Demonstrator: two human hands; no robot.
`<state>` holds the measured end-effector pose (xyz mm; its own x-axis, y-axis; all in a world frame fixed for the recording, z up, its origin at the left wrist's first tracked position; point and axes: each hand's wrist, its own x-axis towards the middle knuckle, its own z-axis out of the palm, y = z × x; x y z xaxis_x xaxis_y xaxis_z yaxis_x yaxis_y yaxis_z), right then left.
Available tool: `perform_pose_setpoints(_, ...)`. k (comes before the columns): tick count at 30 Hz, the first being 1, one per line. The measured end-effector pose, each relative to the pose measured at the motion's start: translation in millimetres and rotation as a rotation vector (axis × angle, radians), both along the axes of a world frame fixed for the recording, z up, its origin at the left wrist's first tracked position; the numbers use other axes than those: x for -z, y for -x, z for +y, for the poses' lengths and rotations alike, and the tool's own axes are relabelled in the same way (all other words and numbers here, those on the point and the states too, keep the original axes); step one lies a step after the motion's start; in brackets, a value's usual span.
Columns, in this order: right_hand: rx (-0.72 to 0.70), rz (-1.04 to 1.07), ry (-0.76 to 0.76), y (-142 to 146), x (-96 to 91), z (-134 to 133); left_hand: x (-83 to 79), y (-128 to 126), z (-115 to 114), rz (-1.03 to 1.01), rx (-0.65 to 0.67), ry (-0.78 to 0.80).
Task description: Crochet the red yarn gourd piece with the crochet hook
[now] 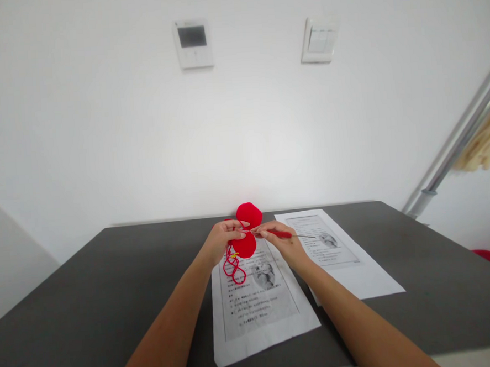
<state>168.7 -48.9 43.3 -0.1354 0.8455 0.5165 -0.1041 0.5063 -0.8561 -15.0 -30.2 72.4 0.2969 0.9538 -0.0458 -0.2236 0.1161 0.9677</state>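
Note:
My left hand (pixel 224 235) pinches a round red crochet piece (pixel 246 246) by its upper edge. In my right hand (pixel 288 246) is a crochet hook (pixel 282 234) with a red handle; its thin shaft reaches the work at my left fingertips, and a metal end sticks out to the right. Behind my fingers lies another rounded red yarn piece (pixel 249 213); whether it is a ball or worked fabric I cannot tell. Loops of red yarn (pixel 239 278) hang below my left hand, with a small yellow clip-like thing (pixel 233 255) among them.
Two printed sheets lie on the dark table (pixel 110 291): a near sheet (pixel 258 343) under my hands and a right sheet (pixel 359 281). The white wall behind carries a panel with a screen (pixel 193 45) and a switch (pixel 320 40). A grey pole (pixel 447 163) slants at right.

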Motion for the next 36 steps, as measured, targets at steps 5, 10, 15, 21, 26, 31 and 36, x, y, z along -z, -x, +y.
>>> perform_pose_setpoints(5, -0.093, 0.057, 0.06, -3, -2.9, 0, 0.5, 0, 1, 0.028, 0.013, -0.003)
perform_pose_setpoints(10, -0.203, 0.051, 0.07, -9, -4.9, 2, 2.8, 1, 2, 0.083, 0.026, -0.026)
perform_pose_setpoints(15, -0.248, -0.029, 0.051, -14, -7.9, 1, 6.5, 0, 3, 0.124, 0.039, -0.061)
perform_pose_setpoints(21, -0.181, -0.162, -0.029, -17, -5.3, 2, 11.4, 0, 6, 0.15, 0.034, -0.105)
perform_pose_setpoints(26, -0.087, -0.292, -0.115, -17, -10.8, -2, 13.1, -1, 7, 0.189, -0.018, -0.186)
perform_pose_setpoints(31, -0.021, -0.404, -0.217, -12, -14.2, -5, 10.6, -3, 5, 0.275, -0.073, -0.292)
perform_pose_setpoints(36, 0.047, -0.499, -0.314, -9, -13.2, -8, 6.3, -4, 2, 0.394, -0.118, -0.39)
